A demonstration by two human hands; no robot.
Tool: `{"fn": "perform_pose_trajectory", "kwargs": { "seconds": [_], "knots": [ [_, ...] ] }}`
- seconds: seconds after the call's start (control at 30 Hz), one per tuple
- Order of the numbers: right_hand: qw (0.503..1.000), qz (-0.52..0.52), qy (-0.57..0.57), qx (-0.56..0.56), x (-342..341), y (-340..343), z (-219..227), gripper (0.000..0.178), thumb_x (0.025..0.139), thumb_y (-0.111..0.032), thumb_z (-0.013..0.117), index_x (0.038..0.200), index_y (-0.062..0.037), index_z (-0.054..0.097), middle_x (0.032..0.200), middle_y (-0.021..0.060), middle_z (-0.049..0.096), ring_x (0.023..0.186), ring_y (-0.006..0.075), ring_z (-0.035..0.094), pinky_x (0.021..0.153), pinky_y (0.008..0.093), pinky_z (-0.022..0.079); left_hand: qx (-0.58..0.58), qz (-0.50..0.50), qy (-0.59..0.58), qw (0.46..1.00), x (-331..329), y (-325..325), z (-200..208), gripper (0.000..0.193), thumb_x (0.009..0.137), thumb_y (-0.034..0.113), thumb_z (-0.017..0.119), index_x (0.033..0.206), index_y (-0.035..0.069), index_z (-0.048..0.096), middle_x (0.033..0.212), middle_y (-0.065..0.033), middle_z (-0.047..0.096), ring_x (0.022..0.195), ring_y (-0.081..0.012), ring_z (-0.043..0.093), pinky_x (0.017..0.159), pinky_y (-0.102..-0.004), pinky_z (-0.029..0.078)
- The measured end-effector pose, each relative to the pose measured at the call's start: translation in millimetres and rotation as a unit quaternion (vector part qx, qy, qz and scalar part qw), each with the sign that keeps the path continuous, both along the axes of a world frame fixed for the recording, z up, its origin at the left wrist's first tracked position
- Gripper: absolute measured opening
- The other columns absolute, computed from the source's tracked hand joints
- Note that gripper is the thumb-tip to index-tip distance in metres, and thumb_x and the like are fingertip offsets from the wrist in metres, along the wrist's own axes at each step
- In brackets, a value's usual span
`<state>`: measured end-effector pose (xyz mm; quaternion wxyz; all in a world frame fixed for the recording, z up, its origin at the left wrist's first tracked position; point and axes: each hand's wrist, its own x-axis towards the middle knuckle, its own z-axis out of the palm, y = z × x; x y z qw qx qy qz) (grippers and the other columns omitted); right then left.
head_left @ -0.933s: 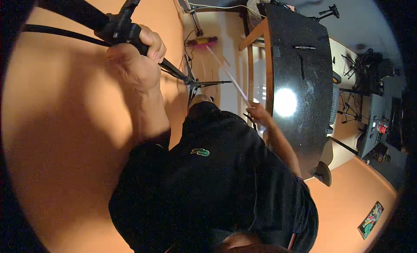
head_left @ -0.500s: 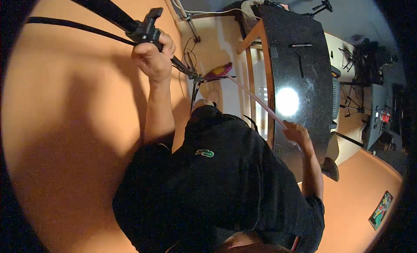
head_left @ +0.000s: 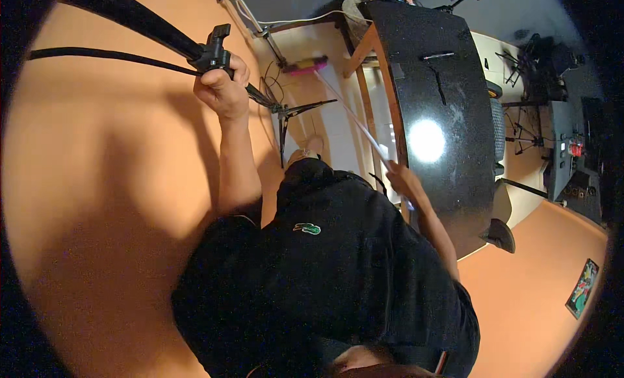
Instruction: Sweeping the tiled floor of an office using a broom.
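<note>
Left hand (head_left: 221, 92) closed around black tripod pole (head_left: 140, 27), upper left. Right hand (head_left: 402, 180) gripping white broom handle (head_left: 354, 118); pink broom head (head_left: 304, 66) upper centre.

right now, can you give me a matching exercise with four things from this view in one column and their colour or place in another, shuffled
Things:
1. broom head
2. tabletop
3. left hand
4. right hand

Colour or place:
A. glossy black with a bright light glare
B. pink, down on the pale floor
C. closed around the black tripod grip by the orange wall
D. holding the long pale broom handle beside the table edge

Pairs: 1-B, 2-A, 3-C, 4-D
</note>
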<state>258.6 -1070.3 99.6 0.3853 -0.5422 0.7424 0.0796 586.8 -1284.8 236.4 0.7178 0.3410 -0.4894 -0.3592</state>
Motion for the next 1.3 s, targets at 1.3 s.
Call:
{"fn": "perform_pose_trajectory", "kwargs": {
  "seconds": [1.3],
  "knots": [
    [0.961, 0.125, -0.006, -0.247, 35, -192, -177, 0.026, 0.083, -0.027, 0.048, 0.088, -0.0018, 0.055, 0.062, 0.0141, 0.056, 0.057, 0.0241, 0.059, 0.042, 0.0365, 0.046, -0.094, -0.113, 0.002, 0.989, 10, 4, 28, 0.052, 0.079, 0.061, 0.046, 0.077, 0.008, 0.048, 0.046, 0.0000, 0.033, 0.035, -0.0099, 0.027, 0.033, -0.0215, 0.022]
  ]
}}
